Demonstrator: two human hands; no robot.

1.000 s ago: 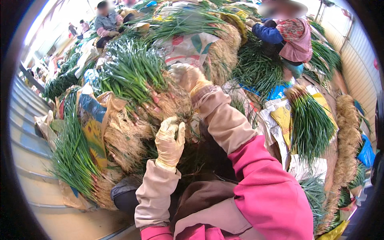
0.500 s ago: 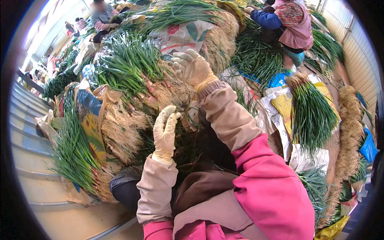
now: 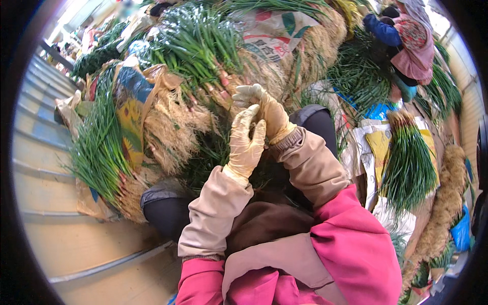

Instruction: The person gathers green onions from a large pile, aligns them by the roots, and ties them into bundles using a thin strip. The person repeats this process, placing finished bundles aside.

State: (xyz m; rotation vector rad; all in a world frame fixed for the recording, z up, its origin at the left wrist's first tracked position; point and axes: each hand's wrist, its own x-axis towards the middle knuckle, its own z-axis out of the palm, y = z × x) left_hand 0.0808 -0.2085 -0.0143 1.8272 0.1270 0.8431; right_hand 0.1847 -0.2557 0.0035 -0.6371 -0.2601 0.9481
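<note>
From where I stand, the person's two gloved hands are close together in front of the body, the left hand (image 3: 245,145) lower and overlapping the right hand (image 3: 274,114) in my line of sight. The left has its thumb standing off from loosely bent fingers, and I see nothing in that gap; the right's fingers are curled, but its inner side is hidden, so I can't tell whether it has hold of a strand. Just beyond the fingertips lies the heap of scallions (image 3: 201,51), reddish-white bulbs (image 3: 223,79) toward the person, leaves pointing away. To its left hangs a mat of tangled roots (image 3: 170,134), beside a sunflower-printed sack (image 3: 129,124); a smaller pile of scallions (image 3: 99,152) slopes down farther left. A neat bunch (image 3: 409,170) lies well apart on the right, on a yellow sheet (image 3: 377,150), and a co-worker (image 3: 414,43) in pink sits beyond it. The roots look the likeliest trouble: they are so matted that pulling one stem could drag neighbours along or snap a leaf. The glove film looks loose and wrinkled, so fine roots might catch in it. The heap leans, too; a careless tug low down could send stems sliding toward the right knee (image 3: 321,127).
</note>
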